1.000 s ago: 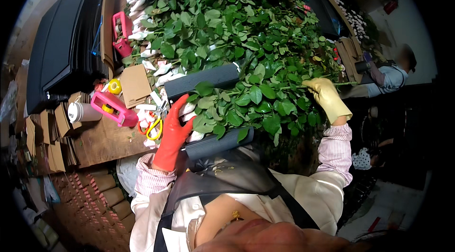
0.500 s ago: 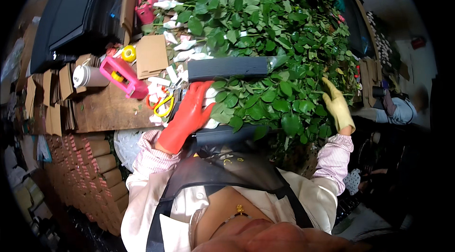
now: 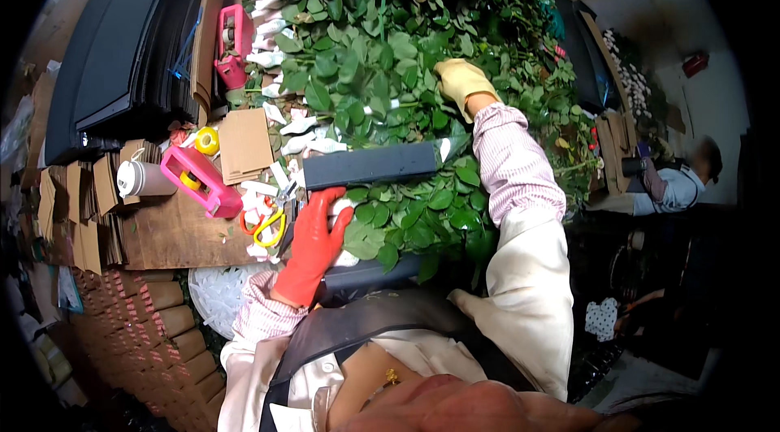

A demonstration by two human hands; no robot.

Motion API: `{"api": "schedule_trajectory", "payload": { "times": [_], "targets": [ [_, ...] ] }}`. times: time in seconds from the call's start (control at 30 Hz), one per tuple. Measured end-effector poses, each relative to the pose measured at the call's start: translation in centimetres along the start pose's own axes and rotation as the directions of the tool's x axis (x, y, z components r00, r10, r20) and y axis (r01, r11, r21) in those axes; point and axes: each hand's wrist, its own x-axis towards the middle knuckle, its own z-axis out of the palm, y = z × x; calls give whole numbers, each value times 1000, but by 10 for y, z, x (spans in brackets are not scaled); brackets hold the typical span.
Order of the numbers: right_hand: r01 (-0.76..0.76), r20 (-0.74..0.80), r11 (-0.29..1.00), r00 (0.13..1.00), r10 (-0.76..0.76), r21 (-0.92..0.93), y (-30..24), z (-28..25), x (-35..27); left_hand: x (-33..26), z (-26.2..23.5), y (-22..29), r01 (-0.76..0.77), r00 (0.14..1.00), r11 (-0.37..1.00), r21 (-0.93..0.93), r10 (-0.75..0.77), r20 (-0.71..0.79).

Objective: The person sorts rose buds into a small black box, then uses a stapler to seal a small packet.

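Beside two dark panels (image 3: 370, 166), one left hand (image 3: 314, 248) (right hand (image 3: 465, 86) amid leaves (image 3: 375, 71)).

The red-gloved left hand (image 3: 317, 241) is at the near left of the foliage, thumb spread from the fingers, fingertips beside the end of a dark long block (image 3: 370, 165). Leafy stems (image 3: 422, 217) lie between this block and a second dark piece (image 3: 378, 272) nearer the body. The yellow-gloved right hand (image 3: 465, 84) reaches beyond the block into the green leaf pile (image 3: 357, 66); its fingertips are partly hidden. Left of the red glove, scissors (image 3: 269, 231) with yellow and red handles lie on the wooden table (image 3: 183, 237), near a pink tape dispenser (image 3: 201, 181), cardboard pieces (image 3: 246, 146) and a lidded cup (image 3: 146, 179). Another person (image 3: 678, 188) appears at far right.
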Motion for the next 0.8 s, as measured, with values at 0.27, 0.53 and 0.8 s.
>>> {"api": "schedule_trajectory", "payload": {
  "times": [0.27, 0.53, 0.8],
  "targets": [
    [430, -835, 872, 548, -47, 233, 9, -79, -55, -6, 0, -12, 4, 1000, 1000, -13, -4, 4],
    [272, -714, 876, 692, 110, 398, 17, -73, -51, -3, 0, -11, 53, 998, 998, -21, -53, 20],
    [245, -367, 967, 908, -204, 70, -50, -59, 5, -5, -4, -15, 12, 999, 1000, -22, -11, 40]
  ]
}}
